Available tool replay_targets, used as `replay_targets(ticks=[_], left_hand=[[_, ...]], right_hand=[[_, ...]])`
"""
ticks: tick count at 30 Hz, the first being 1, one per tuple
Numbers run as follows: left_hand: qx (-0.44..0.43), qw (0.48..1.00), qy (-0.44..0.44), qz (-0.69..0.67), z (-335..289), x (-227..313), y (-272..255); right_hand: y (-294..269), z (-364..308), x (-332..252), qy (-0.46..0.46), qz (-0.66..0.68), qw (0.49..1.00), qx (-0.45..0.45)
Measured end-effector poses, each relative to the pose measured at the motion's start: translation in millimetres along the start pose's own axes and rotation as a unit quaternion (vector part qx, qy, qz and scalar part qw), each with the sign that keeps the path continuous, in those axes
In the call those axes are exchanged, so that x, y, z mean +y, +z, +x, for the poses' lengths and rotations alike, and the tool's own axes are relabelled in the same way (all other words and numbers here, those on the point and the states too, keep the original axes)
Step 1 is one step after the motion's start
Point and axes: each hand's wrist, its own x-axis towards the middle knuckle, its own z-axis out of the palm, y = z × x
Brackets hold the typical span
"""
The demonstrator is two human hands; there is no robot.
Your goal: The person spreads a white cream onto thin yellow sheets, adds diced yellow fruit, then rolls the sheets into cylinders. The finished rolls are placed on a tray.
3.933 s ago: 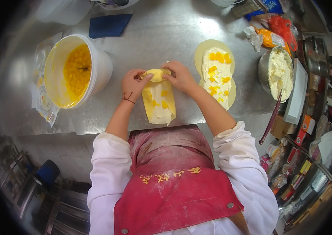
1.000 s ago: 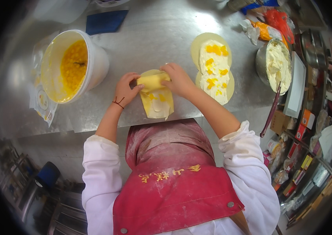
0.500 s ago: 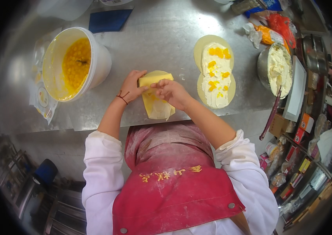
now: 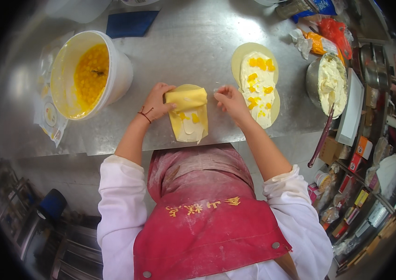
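Note:
A yellow crepe lies at the table's front edge, its far part folded over cream and orange fruit pieces. My left hand is closed on the left end of that fold, thumb on the near side. To the right of the crepe, my right hand is lifted off it, fingers loosely curled and apart, with nothing visible in them. Farther right lie two overlapping round crepes, spread with white cream and dotted with orange fruit pieces.
On the left stands a white bucket of orange fruit in syrup. A metal bowl of cream with a dark-handled utensil stands at the right edge. Behind it are orange and red packages. A dark blue sheet lies at the back.
My right hand has come off the crepe and moved right. The folded flap and the fruit on the cream now show. My left hand has stayed in place.

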Motion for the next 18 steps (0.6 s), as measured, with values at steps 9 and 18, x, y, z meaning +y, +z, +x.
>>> replay_targets(ticks=[9, 18], left_hand=[[-0.092, 0.986, -0.049, 0.131, 14, 11, -7], [-0.064, 0.994, 0.037, 0.079, 1, 13, -9]], right_hand=[[24, 45, -7, -0.287, -0.407, 0.864, -0.077], [25, 37, -8, -0.308, -0.445, 0.834, -0.102]])
